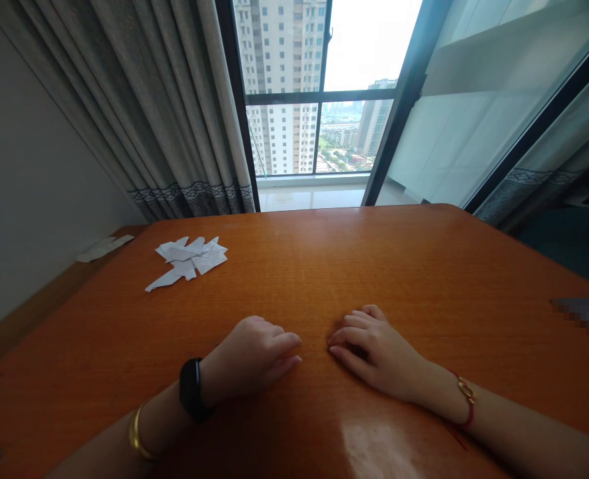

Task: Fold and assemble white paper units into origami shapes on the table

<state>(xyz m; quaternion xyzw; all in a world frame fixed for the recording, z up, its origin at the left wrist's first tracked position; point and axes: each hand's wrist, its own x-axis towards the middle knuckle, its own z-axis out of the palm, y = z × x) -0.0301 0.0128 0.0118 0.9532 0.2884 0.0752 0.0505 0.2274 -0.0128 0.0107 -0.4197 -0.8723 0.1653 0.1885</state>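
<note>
My left hand (pixel 259 352) rests on the wooden table (pixel 294 266), its fingers curled in loosely and its thumb beside them. Nothing shows in it. Opposite, my right hand (pixel 369 346) lies on the tabletop with bent fingers, the thumb tip close to the fingertips. A small dark gap shows inside its curl, and I see no object there. The two hands are apart, with a short stretch of wood between them. Beyond my left hand, a pile of torn white paper pieces (pixel 189 259) lies on the far left of the table, touched by neither hand.
Another flat pale sheet (pixel 104 247) lies by the wall at the left. Grey curtains (pixel 184 120) hang behind the table's far edge, beside a glass door and window. At the right edge, a blurred grey patch (pixel 586 316) hides something.
</note>
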